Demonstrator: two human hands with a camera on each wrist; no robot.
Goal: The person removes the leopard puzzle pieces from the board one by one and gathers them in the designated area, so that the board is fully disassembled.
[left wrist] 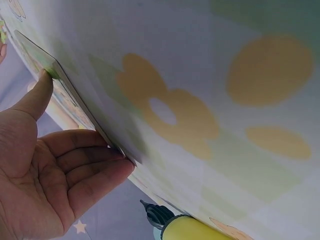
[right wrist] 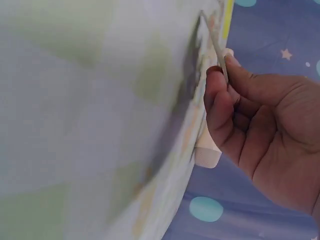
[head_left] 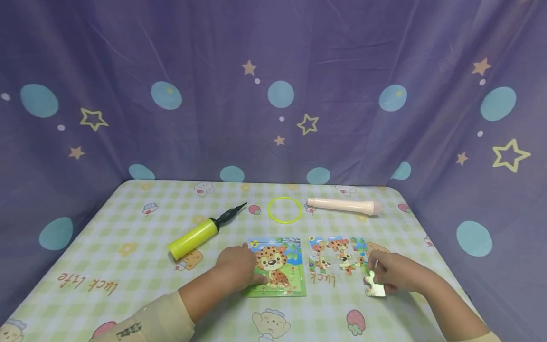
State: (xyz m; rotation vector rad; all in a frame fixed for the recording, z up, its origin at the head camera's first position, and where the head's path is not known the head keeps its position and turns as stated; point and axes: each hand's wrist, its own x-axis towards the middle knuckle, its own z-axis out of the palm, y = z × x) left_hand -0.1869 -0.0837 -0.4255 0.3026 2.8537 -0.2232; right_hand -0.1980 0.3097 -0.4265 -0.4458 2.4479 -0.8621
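In the head view a jigsaw puzzle board [head_left: 278,278] with a spotted cub picture lies flat on the table. My left hand [head_left: 239,268] grips its left side; in the left wrist view the thumb [left wrist: 42,92] is on the board's face and the fingers meet its edge. To the board's right lie several loose puzzle pieces [head_left: 337,243] with parts of a similar picture. My right hand [head_left: 397,271] pinches a puzzle piece [head_left: 377,287] between thumb and index finger, seen edge-on in the right wrist view, tilted over the cloth.
A yellow hand pump [head_left: 194,239] with a black nozzle lies left of the board. Behind the board are a thin yellow ring [head_left: 284,223] and a pale pink toy microphone [head_left: 342,205]. A checked cloth [head_left: 141,275] covers the table, and a purple curtain [head_left: 205,133] surrounds it.
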